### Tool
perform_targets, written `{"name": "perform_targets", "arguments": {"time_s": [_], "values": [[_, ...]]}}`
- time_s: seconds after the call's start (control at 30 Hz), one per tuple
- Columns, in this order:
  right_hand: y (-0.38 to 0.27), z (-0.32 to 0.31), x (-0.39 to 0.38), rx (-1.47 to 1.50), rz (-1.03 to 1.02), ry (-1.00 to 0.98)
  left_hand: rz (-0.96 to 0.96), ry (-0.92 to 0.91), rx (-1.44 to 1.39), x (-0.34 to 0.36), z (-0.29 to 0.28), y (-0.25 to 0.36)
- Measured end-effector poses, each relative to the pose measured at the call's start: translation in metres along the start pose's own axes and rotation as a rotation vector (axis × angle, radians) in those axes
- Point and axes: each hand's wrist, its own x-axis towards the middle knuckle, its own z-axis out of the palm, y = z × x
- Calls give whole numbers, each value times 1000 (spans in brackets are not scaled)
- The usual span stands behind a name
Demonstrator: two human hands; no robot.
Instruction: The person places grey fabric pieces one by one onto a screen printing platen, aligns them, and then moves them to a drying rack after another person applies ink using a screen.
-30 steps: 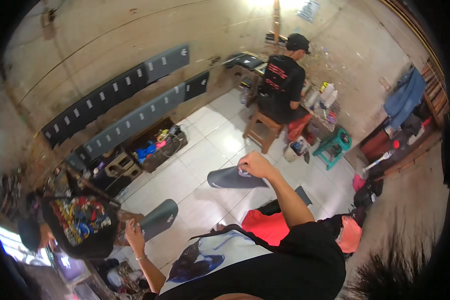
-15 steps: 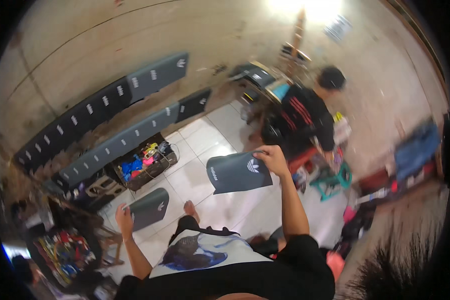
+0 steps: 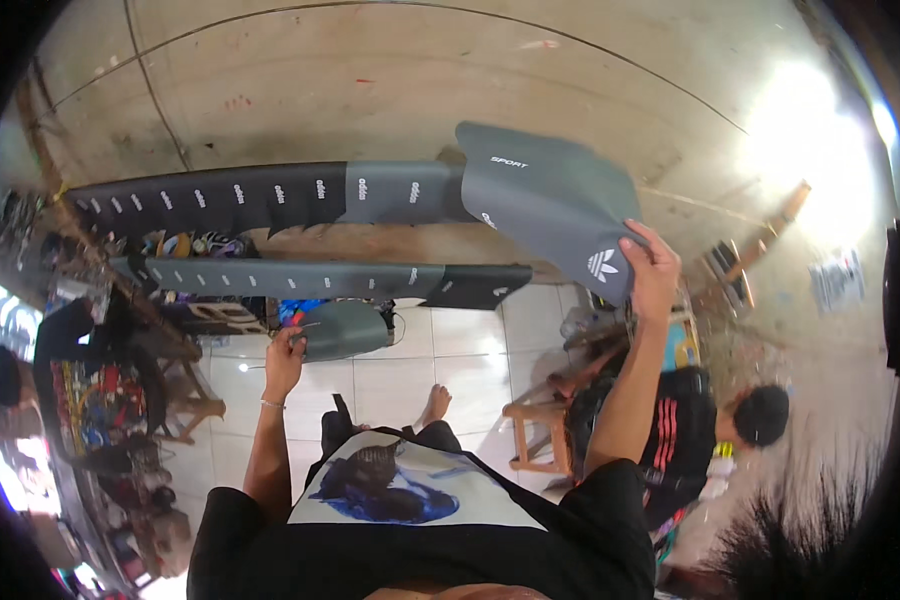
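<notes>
My right hand (image 3: 652,268), raised toward the wall, pinches one edge of a large grey flexible panel (image 3: 545,205) with white printing. That panel bends and overlaps the right end of the upper row of overlapping dark and grey panels (image 3: 280,195); whether it touches the row I cannot tell. Lower on the left, my left hand (image 3: 284,362) is closed on the edge of a second grey panel (image 3: 345,332), which hangs below the lower row of printed panels (image 3: 300,280).
A co-worker in a black shirt (image 3: 685,430) sits at the right, near a wooden stool (image 3: 540,435). On the left are a dark container of colourful small items (image 3: 100,400) and another wooden stool (image 3: 190,415). White floor tiles (image 3: 390,385) lie below me.
My view has turned toward the wall with the rows. My right hand has lifted its panel to the upper row's right end. The left hand still holds its panel, now near the lower row.
</notes>
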Motion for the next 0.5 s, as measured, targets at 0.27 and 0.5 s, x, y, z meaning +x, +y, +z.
{"name": "perform_targets", "arguments": {"time_s": [0.27, 0.5], "values": [[179, 77, 100, 504, 245, -186, -109, 213, 88, -16, 60, 64], [257, 95, 127, 759, 250, -139, -215, 286, 108, -50, 84, 96]]}}
